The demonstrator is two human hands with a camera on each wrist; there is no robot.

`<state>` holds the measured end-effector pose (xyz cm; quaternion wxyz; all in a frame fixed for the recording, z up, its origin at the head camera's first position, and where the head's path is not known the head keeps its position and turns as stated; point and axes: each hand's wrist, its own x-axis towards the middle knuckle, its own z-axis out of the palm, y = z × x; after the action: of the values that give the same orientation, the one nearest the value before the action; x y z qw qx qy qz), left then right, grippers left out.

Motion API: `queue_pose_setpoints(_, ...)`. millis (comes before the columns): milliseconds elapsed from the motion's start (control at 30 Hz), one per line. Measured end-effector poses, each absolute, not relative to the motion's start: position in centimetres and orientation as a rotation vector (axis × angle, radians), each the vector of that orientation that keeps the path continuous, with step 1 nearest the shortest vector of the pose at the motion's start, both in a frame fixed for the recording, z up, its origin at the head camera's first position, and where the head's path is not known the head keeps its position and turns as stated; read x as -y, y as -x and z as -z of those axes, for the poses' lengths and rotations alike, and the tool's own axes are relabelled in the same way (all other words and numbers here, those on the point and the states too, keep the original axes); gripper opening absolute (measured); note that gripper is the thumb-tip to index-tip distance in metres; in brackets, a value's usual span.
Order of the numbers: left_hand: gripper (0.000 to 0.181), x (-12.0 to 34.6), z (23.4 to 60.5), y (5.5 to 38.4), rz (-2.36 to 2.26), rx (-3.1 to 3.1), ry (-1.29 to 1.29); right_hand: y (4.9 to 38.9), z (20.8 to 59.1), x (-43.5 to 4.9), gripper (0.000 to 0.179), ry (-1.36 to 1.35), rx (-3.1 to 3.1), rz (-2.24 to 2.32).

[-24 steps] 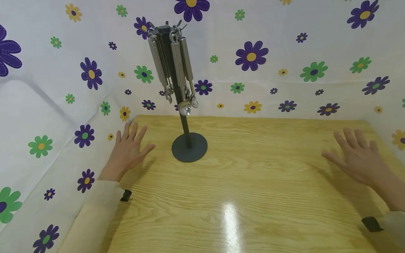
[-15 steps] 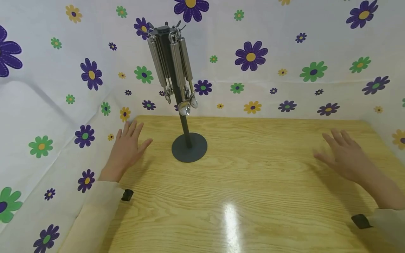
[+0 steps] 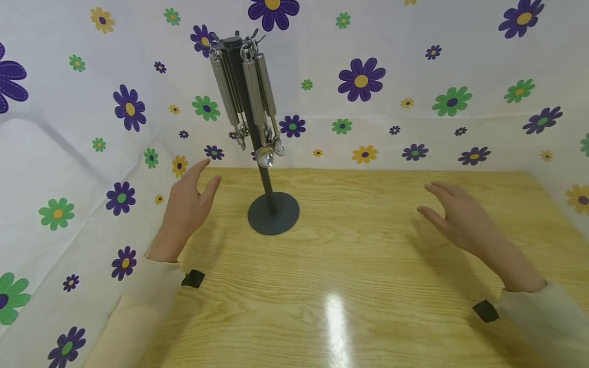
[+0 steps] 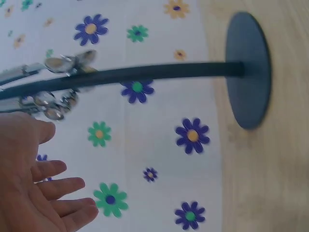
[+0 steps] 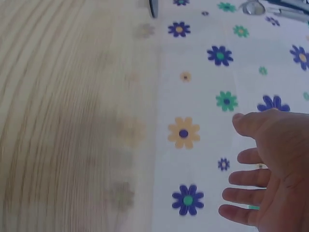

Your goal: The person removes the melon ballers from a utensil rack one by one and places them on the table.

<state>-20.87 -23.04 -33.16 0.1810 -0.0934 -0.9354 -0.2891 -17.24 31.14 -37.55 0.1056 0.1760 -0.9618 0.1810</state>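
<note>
A dark grey stand is found upright on the table, its round, flat base set down toward the rear left. The slim pole is topped by a wider head fitted with curved hooks. Several metal utensils are hung from these by rings, handles up, and are grouped closely around the pole. Rounded, polished ends are carried well above the base. The stand is placed near the left grip and well apart from the right grip.
</note>
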Motion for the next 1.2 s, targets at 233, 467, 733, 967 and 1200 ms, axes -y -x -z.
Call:
queue_pose_setpoints(233, 0.052, 21.1, 30.8, 20.2, 0.994, 2.503, 0.272, 17.3, 36.8, -27.5, 0.051, -0.518, 2.797, -0.677)
queue_pose_setpoints(467, 0.037, 19.0, 27.7, 19.7, 1.011, 2.286, 0.346, 18.2, 35.5, -23.8, 0.041, -0.577, 2.666, -0.801)
queue_pose_setpoints(733, 0.029, 17.1, 24.1, 19.4, 1.021, 2.120, 0.391, 19.2, 34.5, -20.2, 0.036, -0.660, 2.601, -0.924)
queue_pose_setpoints(967, 0.030, 15.6, 21.7, 19.9, 1.030, 2.087, 0.351, 19.9, 32.9, -17.6, 0.033, -0.702, 2.574, -0.959)
queue_pose_setpoints(1200, 0.031, 14.5, 19.3, 20.7, 1.076, 2.060, 0.332, 21.0, 30.7, -14.8, 0.032, -0.744, 2.515, -1.051)
